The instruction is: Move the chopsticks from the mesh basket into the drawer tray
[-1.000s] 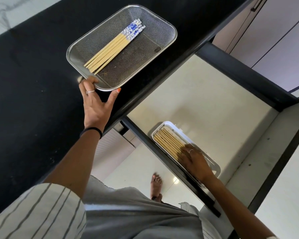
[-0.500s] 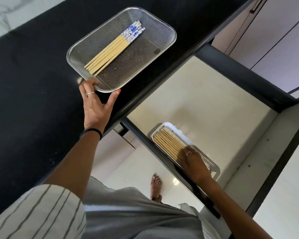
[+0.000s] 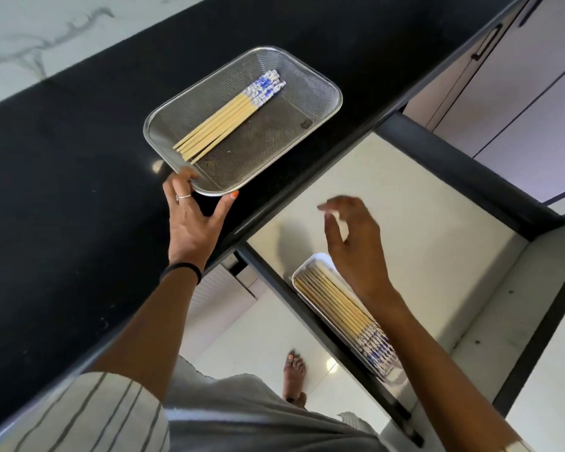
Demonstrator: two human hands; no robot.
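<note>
Reaching across with an empty right hand, we hang in the air over the open drawer, between the drawer tray and the mesh basket, fingers loosely curled and parted, pinching nothing. By our reading we are between loads: one batch is laid down, another is to be fetched.

Our left hand is on the black bench, fingers and thumb spread around the near corner of the basket rim, touching it and steadying it.

In the basket we count five chopsticks, though a sixth may hide in the bundle. They lie side by side on the mesh, blue-and-white patterned ends pointing away from us, bare tips near the held corner.

The white tray sits at the near left of the drawer, against its dark front wall, with a packed row of chopsticks; roughly eight to ten, too tight to count exactly, patterned ends towards us.

Next, we judge, the right hand must go up over the bench edge, close on the bundle near its middle and lift it level. In the tray the patterned ends lie the other way, so the bundle may need turning. One basket, one tray.
</note>
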